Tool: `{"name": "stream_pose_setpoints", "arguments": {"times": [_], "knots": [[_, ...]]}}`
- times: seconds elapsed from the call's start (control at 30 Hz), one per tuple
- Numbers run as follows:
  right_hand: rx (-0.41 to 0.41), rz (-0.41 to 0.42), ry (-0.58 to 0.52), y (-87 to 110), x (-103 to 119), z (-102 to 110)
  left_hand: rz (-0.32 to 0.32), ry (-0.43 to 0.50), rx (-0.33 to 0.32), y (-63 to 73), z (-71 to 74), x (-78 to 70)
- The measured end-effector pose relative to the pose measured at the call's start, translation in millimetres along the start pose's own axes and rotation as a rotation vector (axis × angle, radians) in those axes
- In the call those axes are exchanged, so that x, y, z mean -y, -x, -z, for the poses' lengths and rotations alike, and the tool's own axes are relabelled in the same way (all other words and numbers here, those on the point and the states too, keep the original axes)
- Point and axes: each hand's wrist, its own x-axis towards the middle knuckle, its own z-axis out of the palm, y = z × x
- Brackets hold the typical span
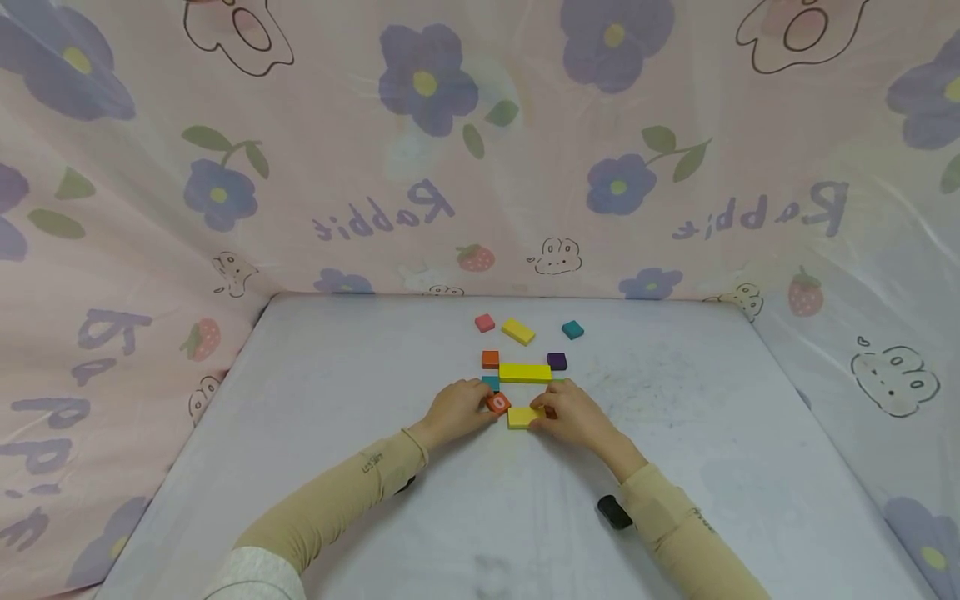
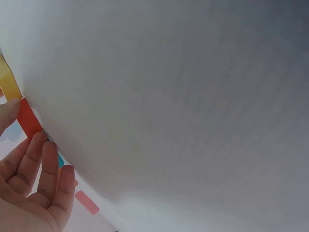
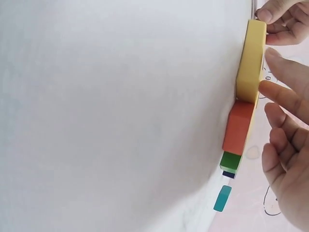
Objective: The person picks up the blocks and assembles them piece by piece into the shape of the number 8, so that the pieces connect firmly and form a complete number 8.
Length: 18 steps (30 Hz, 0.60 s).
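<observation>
My left hand pinches an orange-red block with a white ring mark on its top. In the left wrist view, its thumb and forefinger are at opposite ends of that red block. Beside it lies a short yellow block. My right hand is over its right end, with the forefinger tip right at the top edge of the yellow block and the thumb close by. A red block and a green block stand past it, mostly hidden by the right hand in the head view.
Behind the hands lies a long yellow block, flanked by orange, purple and teal blocks. Farther back are pink, yellow and teal blocks. A black object is by the right forearm.
</observation>
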Motion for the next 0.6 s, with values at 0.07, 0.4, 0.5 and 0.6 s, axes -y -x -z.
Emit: {"name": "stream_pose_setpoints", "arguments": {"times": [0.07,0.4,0.5,0.6], "knots": [[0.005,-0.007,-0.005,-0.5,-1.0,1.3,-0.003,-0.002,-0.001,0.3,-0.3,0.3],[0.011,-0.021,0.023,-17.2,-10.5,24.3,-0.010,-0.010,-0.015,1.8,0.9,0.0],[-0.005,-0.054,0.026,-26.4,-17.1,34.4,-0.008,-0.006,-0.012,2.0,1.1,-0.6],[-0.038,-0.097,-0.013,-37.3,-26.5,43.4,-0.004,-0.007,-0.012,2.1,1.3,-1.2]]}}
